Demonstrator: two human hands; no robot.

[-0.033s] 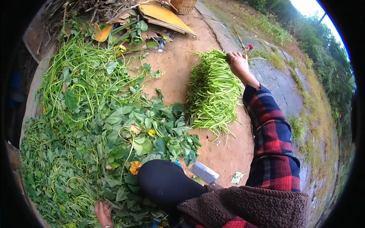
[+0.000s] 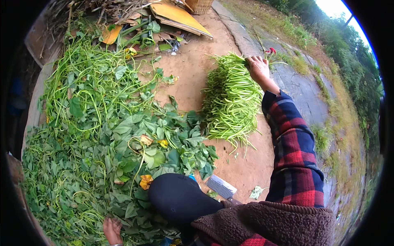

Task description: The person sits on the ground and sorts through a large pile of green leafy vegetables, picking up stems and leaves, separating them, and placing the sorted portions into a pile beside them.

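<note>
My right hand reaches out to the far right corner of a neat stack of cut green leaf stems. Its fingers curl closed over stems at the stack's edge, and a few thin ends poke out past it. At the lower edge my left hand rests on a broad heap of leafy green vines; its fingertips sink among the leaves, so its grip is hidden. A cleaver with a wide grey blade lies on the ground beside my dark-clad knee, its handle partly covered by my clothing.
Yellow-faced boards and dry sticks are piled at the back, beside a woven basket. Brown ground runs between heap and stack. A loose leaf lies near my right sleeve. Grey paving slopes off right toward grass.
</note>
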